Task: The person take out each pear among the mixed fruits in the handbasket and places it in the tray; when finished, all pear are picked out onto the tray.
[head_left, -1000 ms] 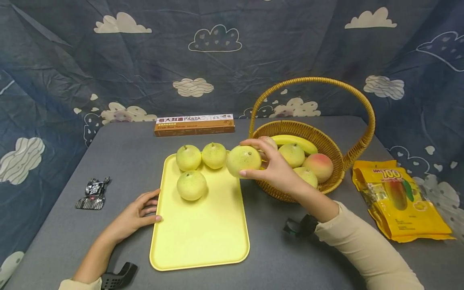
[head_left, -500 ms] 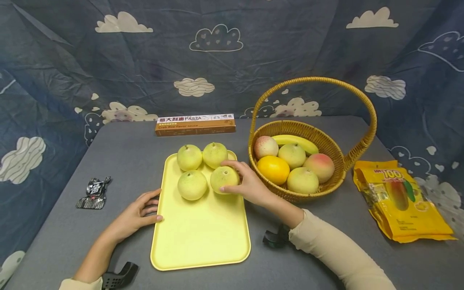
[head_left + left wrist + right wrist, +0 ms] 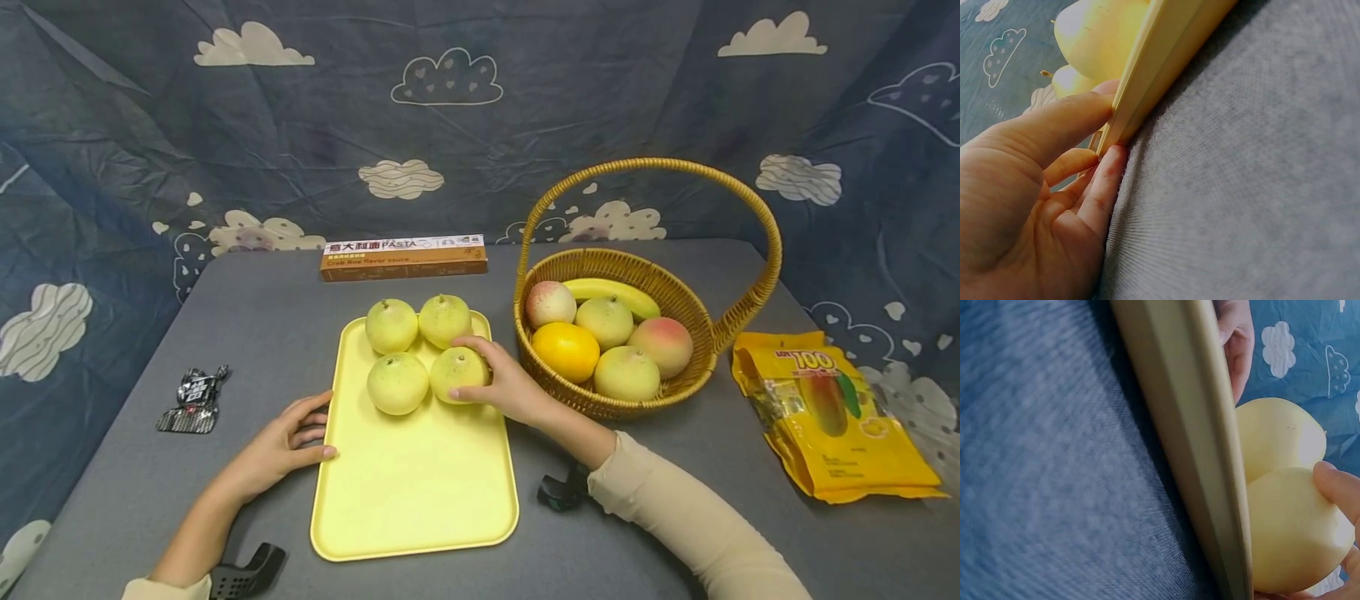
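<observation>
Right hand (image 3: 512,387) has thumb and fingers curled round a fruit (image 3: 453,373), masking its right side, and the right wrist view crops that hand! Round, pale yellow-green, dark-stemmed, it's on the tray (image 3: 412,492), far half, right side. Left hand (image 3: 277,442), fingers loosely bent, touches the left rim.

Left hand (image 3: 1029,200): thumb (image 3: 1063,122) and fingers (image 3: 1100,197) against edge of yellow tray (image 3: 1163,62). Fruits (image 3: 1100,37), yellow, two, beyond. Tabletop (image 3: 1247,169), grey. Backdrop (image 3: 1029,15), blue, cloud-printed.
</observation>
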`<state>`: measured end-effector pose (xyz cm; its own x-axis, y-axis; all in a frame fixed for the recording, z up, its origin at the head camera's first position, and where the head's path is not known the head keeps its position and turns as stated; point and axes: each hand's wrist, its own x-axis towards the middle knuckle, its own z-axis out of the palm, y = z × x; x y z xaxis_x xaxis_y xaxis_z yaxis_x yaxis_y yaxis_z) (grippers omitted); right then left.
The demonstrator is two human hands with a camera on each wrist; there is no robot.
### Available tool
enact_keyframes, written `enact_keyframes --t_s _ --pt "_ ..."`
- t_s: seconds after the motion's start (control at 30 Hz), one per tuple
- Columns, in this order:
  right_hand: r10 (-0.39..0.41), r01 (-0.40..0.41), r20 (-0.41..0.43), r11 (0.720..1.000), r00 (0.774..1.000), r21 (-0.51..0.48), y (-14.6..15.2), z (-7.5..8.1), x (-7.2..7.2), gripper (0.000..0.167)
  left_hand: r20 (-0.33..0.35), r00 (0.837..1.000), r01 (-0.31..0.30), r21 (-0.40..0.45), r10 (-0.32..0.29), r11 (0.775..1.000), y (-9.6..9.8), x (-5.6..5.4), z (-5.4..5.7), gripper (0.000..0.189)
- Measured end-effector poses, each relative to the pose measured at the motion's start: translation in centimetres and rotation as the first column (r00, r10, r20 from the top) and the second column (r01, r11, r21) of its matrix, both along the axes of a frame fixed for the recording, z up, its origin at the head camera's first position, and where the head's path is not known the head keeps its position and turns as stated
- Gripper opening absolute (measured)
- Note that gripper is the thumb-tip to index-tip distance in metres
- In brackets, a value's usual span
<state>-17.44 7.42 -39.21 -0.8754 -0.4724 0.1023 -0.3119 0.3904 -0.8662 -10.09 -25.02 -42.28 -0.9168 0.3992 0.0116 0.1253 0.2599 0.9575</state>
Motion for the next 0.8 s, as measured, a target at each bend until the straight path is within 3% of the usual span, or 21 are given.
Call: enact_keyframes --t_s 0.1,0.2,0.43,0.6,0.8 --pt "0.019 -0.019 0.019 1.0 1.0 -0.009 -0.2 0.2 0.1 0.066 0.008 1.0 -0.004 -0.003 0.004 1.0 -0.1 0.0 -0.1 0.077" --pt "0.036 -0.036 0.024 0.999 0.999 -0.013 -0.2 1.6 0.9 0.064 0.011 1.0 -0.004 -0.003 0.004 1.0 -0.2 0.0 -0.1 0.077" --pt "0.073 -0.076 -0.068 0.996 0.995 -0.04 1.2 1.2 0.8 0.065 -0.001 1.0 0.0 0.012 0.0 1.0 0.0 0.0 -0.1 0.076" --pt "0.079 -0.094 -0.163 0.992 0.983 -0.085 3.2 3.5 1.7 0.059 0.003 1.0 -0.007 0.005 0.007 1.0 -0.2 -0.1 -0.4 0.077" --pt "-0.041 0.005 -0.32 0.994 0.946 -0.114 6.0 7.0 3.5 0.055 0.013 1.0 -0.006 0.007 0.006 1.0 -0.2 -0.1 -0.3 0.077"
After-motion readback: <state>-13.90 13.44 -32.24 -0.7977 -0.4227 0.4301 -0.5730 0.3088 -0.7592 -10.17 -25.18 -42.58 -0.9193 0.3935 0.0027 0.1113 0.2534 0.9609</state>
